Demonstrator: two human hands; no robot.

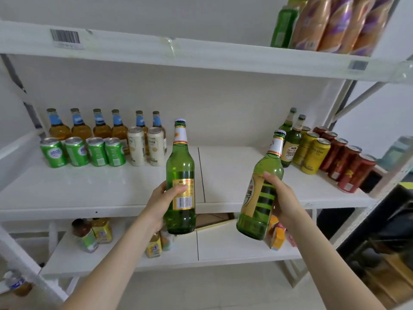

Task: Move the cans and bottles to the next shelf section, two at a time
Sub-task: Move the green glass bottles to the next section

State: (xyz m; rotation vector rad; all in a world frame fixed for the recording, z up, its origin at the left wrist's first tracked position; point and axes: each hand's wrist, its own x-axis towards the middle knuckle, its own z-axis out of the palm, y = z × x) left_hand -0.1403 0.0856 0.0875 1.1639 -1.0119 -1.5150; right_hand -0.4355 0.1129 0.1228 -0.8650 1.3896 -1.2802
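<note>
1. left hand [166, 199] curled round upright green glass bottle with white neck label [180, 166], centre of frame, held in front of white middle shelf [89, 189], not resting on it.
2. right hand [283, 198] grips second green glass bottle [268, 166], right of centre, neck leaning right, also off the shelf.
3. shelf, left of frame: green cans [82, 152], cream cans [145, 145], amber bottles [80, 125] behind.
4. shelf, right of frame: yellow cans [312, 153], red cans [348, 163].

I see my left hand [163, 200] gripping a green bottle [181, 164] upright at its label. My right hand [286, 200] grips a second green bottle [268, 166], its neck leaning right. Both hang in front of the middle shelf [234, 175]. Its left section carries green cans [76, 152], cream cans [136, 146] and amber bottles [80, 128]. Its right end carries yellow cans [315, 155] and red cans [355, 173].
</note>
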